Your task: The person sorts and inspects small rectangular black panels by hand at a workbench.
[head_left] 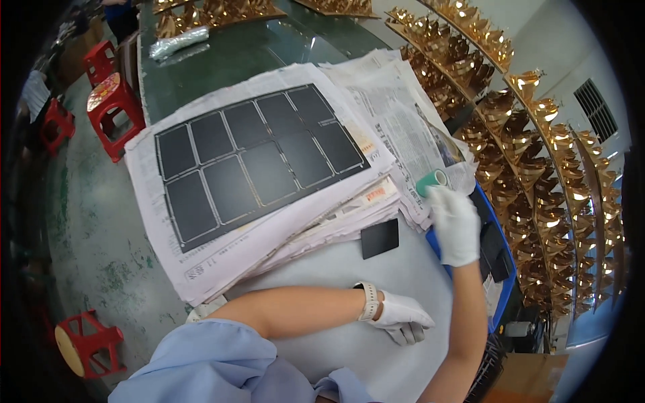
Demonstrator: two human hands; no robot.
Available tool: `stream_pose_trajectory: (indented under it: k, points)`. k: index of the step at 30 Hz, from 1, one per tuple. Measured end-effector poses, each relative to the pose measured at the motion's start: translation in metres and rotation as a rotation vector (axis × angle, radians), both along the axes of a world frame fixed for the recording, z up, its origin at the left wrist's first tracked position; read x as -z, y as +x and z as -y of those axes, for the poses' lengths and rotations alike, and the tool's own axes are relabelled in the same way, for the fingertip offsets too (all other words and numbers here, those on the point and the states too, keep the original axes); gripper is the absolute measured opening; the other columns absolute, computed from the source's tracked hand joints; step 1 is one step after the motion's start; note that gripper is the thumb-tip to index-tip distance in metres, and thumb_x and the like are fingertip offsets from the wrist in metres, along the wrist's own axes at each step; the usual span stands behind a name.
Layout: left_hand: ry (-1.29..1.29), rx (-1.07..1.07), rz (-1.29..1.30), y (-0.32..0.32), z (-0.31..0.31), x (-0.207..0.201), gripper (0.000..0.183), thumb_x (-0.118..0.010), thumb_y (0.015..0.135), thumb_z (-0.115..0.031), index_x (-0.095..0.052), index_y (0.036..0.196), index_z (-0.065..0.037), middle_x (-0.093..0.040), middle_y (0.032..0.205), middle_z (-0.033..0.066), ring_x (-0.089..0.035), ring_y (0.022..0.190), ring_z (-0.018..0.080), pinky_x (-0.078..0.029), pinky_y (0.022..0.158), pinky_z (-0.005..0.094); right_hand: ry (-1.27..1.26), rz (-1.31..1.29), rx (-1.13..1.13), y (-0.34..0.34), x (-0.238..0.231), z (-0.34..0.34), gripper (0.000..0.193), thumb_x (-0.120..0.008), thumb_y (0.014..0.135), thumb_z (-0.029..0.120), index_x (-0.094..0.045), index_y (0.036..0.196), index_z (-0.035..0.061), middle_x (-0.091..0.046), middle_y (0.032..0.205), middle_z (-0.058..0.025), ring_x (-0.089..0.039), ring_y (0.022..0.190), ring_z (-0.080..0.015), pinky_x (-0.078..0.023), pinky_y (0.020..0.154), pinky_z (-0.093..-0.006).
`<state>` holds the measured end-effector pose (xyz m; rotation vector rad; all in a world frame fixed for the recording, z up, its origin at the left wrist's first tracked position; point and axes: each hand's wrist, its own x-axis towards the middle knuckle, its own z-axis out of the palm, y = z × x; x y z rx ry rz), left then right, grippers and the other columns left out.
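Observation:
My right hand [457, 227], in a white glove, is closed on a roll of green tape [424, 183] at the right edge of the newspaper stack; motion blurs its fingers. My left hand [403, 320], gloved in white with grey fingers, rests on the pale grey work surface [322, 272]. Its fingers are curled together, and nothing shows in them. Between the hands and the stack lies a small black rectangular plate [379, 238]. A large black sheet [259, 158], marked into several rectangles by light outlines, lies flat on the newspapers [322, 232].
To the right a blue bin [498, 305] holds dark plates. Beyond it rise racks of shiny gold curled pieces [510, 148]. Red stools [111, 111] stand on the floor at left. A clear plastic-wrapped bundle [179, 43] lies on the green table [235, 57].

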<state>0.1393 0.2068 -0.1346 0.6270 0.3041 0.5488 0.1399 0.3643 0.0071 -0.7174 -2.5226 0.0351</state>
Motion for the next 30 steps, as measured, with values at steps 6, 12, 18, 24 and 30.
stream_pose_trajectory:
  k: [6, 12, 18, 24, 30]
  points:
    - [-0.015, -0.042, -0.063, 0.001, 0.002, -0.006, 0.065, -0.055, 0.111, -0.042, -0.046, 0.16, 0.001, -0.059, 0.154, 0.0255, -0.07, 0.126, 0.0427, -0.062, 0.1, 0.048, -0.455, 0.046, 0.057, -0.147, -0.025, 0.086, 0.069, -0.083, 0.093, 0.057, -0.079, 0.109, -0.0099, -0.08, 0.096, -0.0259, -0.079, 0.09, -0.0354, -0.06, 0.085, -0.0402]
    - [0.073, -0.008, -0.117, 0.017, -0.008, 0.008, 0.068, -0.052, 0.111, -0.048, -0.048, 0.158, 0.001, -0.06, 0.151, 0.0269, -0.07, 0.124, 0.0415, -0.061, 0.1, 0.0493, -0.483, 0.027, -0.092, -0.156, 0.008, 0.058, 0.07, -0.087, 0.091, 0.054, -0.073, 0.114, -0.0107, -0.075, 0.082, -0.015, -0.067, 0.062, -0.0185, -0.057, 0.062, -0.038]
    - [0.138, 0.072, -0.151, 0.017, -0.009, 0.008, 0.072, -0.048, 0.11, -0.055, -0.05, 0.156, 0.001, -0.062, 0.149, 0.0285, -0.071, 0.121, 0.04, -0.059, 0.1, 0.0508, -1.037, -0.198, 0.113, -0.134, -0.048, 0.063, 0.041, -0.087, 0.096, 0.041, -0.073, 0.098, 0.0024, -0.073, 0.091, -0.0075, -0.068, 0.071, -0.0154, -0.057, 0.061, -0.0311]
    - [-0.048, 0.012, 0.011, -0.006, -0.002, -0.021, 0.071, -0.051, 0.111, -0.06, -0.054, 0.151, -0.002, -0.065, 0.143, 0.0234, -0.07, 0.122, 0.0407, -0.058, 0.101, 0.053, -1.127, -1.197, -0.172, -0.012, -0.128, 0.091, 0.012, -0.075, 0.106, 0.016, -0.07, 0.1, 0.0076, -0.079, 0.106, -0.0078, -0.078, 0.086, -0.0182, -0.067, 0.072, -0.0329]
    - [0.335, -0.053, 0.698, -0.066, 0.008, -0.099, 0.058, -0.048, 0.115, -0.056, -0.061, 0.146, -0.009, -0.07, 0.131, 0.018, -0.071, 0.117, 0.0338, -0.058, 0.102, 0.0492, -0.853, -1.416, -0.063, 0.209, -0.126, 0.097, 0.023, -0.069, 0.103, 0.009, -0.077, 0.121, -0.001, -0.077, 0.124, -0.0079, -0.071, 0.119, -0.0193, -0.053, 0.111, -0.0348]
